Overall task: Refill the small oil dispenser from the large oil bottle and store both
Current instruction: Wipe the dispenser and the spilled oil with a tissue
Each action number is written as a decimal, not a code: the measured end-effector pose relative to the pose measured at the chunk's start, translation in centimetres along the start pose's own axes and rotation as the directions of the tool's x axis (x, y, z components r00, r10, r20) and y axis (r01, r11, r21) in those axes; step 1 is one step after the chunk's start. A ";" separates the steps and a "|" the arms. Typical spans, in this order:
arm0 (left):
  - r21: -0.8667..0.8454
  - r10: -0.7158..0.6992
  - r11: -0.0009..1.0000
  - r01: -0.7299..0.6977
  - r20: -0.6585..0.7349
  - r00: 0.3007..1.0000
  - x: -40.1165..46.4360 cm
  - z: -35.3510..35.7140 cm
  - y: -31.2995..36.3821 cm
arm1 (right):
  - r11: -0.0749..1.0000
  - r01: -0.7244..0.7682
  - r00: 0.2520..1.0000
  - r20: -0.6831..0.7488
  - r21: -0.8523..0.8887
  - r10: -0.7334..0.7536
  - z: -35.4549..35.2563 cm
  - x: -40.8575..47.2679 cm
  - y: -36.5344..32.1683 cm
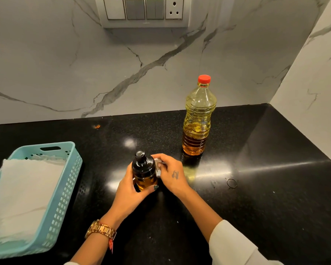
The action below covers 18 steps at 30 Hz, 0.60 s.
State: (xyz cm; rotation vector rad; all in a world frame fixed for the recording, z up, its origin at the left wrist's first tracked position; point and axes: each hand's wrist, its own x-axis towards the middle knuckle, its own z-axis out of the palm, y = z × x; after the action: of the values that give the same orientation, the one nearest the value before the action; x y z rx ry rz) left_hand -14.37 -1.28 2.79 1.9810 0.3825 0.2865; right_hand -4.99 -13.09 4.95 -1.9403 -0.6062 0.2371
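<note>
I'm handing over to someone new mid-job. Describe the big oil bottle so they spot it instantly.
Start at the black counter under the marble wall, then look toward its right back corner. The large oil bottle stands upright there, beyond the two hands. It is the tall clear plastic one with a red cap, unlike the short, black-topped dispenser in the hands.

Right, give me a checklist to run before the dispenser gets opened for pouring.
1. Small dispenser steadied: ok, left hand grips its body.
2. Right hand at the dispenser's top: ok, though what its fingers hold is unclear.
3. Dispenser top off: not ok, the black top is on.
4. Large oil bottle upright: ok.
5. Its red cap removed: not ok.
6. Dispenser's oil level: cannot tell, partly hidden.
</note>
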 end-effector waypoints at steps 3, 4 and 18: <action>0.015 0.005 1.000 -0.004 -0.056 0.998 0.3 0.4 -0.1 | 0.990 -0.011 0.994 0.106 -0.144 0.026 0.9 0.6 1.3; 0.025 0.005 1.000 -0.003 -0.072 0.997 0.3 0.4 -0.1 | 0.982 -0.019 0.989 0.139 -0.188 0.046 1.1 0.5 1.7; 0.022 0.037 0.999 -0.032 -0.256 0.966 1.0 -0.7 4.6 | 0.427 -0.320 0.902 0.134 0.846 0.411 1.2 -3.0 0.2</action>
State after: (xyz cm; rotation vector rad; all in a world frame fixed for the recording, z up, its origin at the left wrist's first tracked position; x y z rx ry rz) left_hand -13.11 -2.11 7.26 1.9743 0.5168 0.5666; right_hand -8.04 -13.73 3.91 -1.0356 0.0732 0.5999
